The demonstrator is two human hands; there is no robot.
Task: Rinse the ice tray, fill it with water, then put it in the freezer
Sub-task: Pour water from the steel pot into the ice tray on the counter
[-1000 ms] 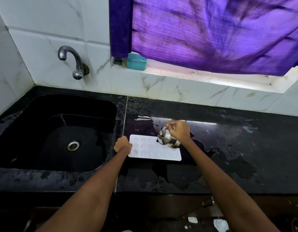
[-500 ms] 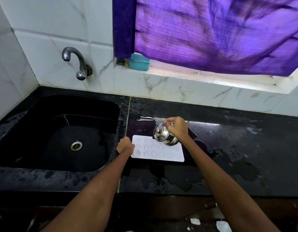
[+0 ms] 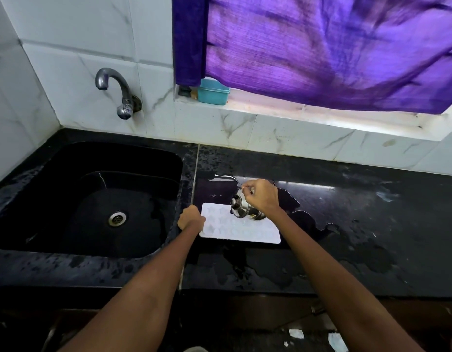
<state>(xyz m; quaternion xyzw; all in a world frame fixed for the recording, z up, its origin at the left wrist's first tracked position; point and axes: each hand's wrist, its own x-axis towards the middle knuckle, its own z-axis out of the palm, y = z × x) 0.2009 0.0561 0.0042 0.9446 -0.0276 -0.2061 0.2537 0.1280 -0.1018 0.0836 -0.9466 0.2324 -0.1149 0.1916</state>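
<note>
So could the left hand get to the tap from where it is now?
Probably yes. The left hand holds the ice tray's left edge; only the open sink lies between it and the tap, but it must let go first.

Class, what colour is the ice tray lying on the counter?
White. The ice tray shows best in the head view, lying flat on the black counter.

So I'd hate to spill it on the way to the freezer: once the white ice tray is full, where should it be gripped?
Probably by both short ends, keeping it level. The ice tray lies flat on the wet counter, long side across. The left hand already has a grip on the left end; the right hand, now tilting the steel pot, could come in from the free right end.
</note>
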